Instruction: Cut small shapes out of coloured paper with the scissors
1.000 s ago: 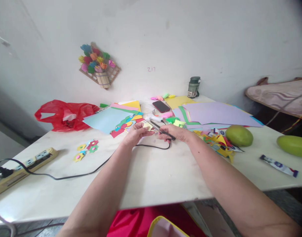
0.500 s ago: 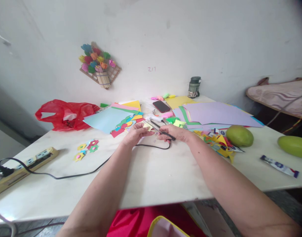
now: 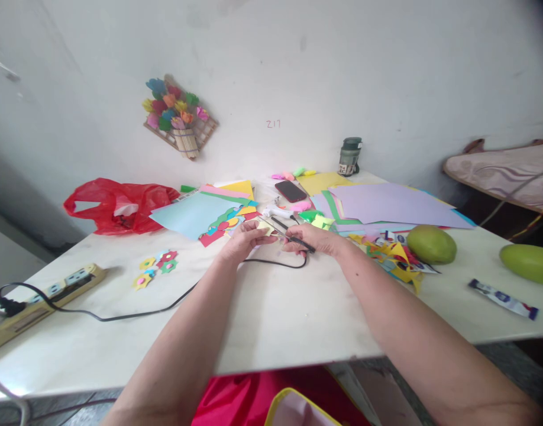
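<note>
My left hand (image 3: 247,239) pinches a small piece of pale yellow paper (image 3: 265,228) between thumb and fingers. In my right hand (image 3: 316,238) is a pair of scissors (image 3: 293,238) with dark handles, their blades pointing left toward the paper. How far the blades are apart is hard to make out. Just beyond both hands lies a white glue gun (image 3: 277,212). Its black cord (image 3: 275,262) loops under my hands. Left of my left hand are colored paper scraps (image 3: 225,225) and several small paper flowers (image 3: 158,266).
A power strip (image 3: 58,296) sits at the left edge, with a red plastic bag (image 3: 116,204) behind it. Colored sheets (image 3: 396,201), a phone (image 3: 290,190) and a green bottle (image 3: 350,157) stand farther back. Right are yellow scraps (image 3: 393,260), two green fruits (image 3: 431,244) and a tube (image 3: 503,299).
Both hands keep nearly the same place, with the paper and scissors still in them. Nothing else has visibly moved.
</note>
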{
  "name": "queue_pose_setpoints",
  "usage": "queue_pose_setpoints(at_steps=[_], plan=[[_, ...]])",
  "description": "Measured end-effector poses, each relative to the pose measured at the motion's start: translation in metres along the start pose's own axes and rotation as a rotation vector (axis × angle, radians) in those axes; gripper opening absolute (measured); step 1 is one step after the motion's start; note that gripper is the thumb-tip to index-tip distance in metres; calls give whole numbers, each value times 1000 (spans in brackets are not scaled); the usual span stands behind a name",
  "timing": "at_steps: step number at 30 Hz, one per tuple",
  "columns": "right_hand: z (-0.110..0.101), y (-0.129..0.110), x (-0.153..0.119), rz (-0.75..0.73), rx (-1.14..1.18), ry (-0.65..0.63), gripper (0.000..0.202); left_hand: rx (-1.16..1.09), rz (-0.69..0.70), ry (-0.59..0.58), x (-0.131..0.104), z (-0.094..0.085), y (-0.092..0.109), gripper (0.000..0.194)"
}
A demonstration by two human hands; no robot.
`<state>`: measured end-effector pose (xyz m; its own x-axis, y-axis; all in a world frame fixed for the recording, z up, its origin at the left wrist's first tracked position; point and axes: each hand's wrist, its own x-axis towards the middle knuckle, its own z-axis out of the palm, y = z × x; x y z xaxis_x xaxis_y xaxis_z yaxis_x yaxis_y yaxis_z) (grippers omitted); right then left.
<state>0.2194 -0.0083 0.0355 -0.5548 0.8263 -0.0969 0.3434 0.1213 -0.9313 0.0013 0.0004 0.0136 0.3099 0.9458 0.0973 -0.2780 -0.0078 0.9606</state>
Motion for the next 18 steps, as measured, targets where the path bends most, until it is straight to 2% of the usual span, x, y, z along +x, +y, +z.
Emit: queue_pose_setpoints(at_steps=[18], plan=[[3, -3, -1, -1, 43, 20, 28, -17, 16, -5, 1, -1, -1, 28]])
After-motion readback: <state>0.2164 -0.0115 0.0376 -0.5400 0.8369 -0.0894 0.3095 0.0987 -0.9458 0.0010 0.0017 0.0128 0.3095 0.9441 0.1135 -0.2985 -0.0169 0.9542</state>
